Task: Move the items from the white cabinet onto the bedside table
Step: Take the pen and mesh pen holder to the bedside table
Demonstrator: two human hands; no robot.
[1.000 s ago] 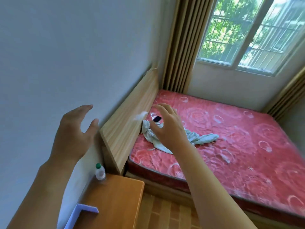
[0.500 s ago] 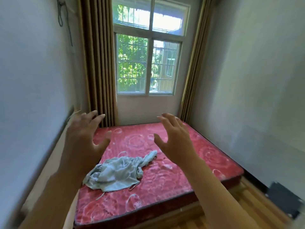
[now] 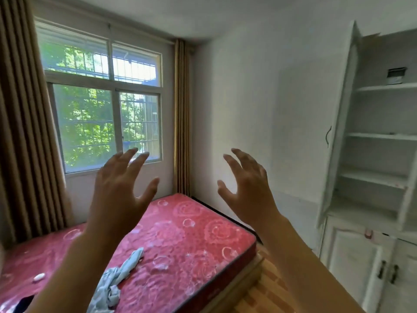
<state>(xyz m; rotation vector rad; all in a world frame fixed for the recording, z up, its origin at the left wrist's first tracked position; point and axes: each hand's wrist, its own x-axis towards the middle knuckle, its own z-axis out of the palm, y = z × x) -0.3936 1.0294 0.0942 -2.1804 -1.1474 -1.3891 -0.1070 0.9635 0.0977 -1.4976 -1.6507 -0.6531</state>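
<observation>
1. A small bedroom with white walls. A bed with a bare red mattress (image 3: 180, 240), patterned with pale rose swirls, fills the lower left and middle of the view, sitting on a low wooden frame.
2. A crumpled pale blue cloth (image 3: 115, 283) lies on the near part of the mattress. A small white object (image 3: 38, 277) lies on the mattress well to the left of the cloth, too small to identify.
3. Behind the bed is a large window (image 3: 106, 105) with white frames and bars, green trees outside. Brown curtains (image 3: 24, 132) hang at both sides of it.
4. A strip of wooden floor (image 3: 266, 288) shows between the bed and the right wall.
5. The white cabinet (image 3: 379, 177) stands against the right edge, its tall upper door swung open to show several shelves. Two closed lower doors carry dark handles.
6. A small dark box-like item (image 3: 396, 75) sits on the highest visible shelf. A small pinkish item (image 3: 369, 233) rests on the ledge above the lower doors; it is blurred.
7. The left hand (image 3: 117, 190) is raised in front of the window, back toward the camera, fingers spread apart, holding nothing.
8. The right hand (image 3: 248, 188) is raised at the same height before the white wall, fingers spread and slightly bent, holding nothing.
9. The cabinet lies to the right of the right hand, well apart; neither hand touches it or its items.
</observation>
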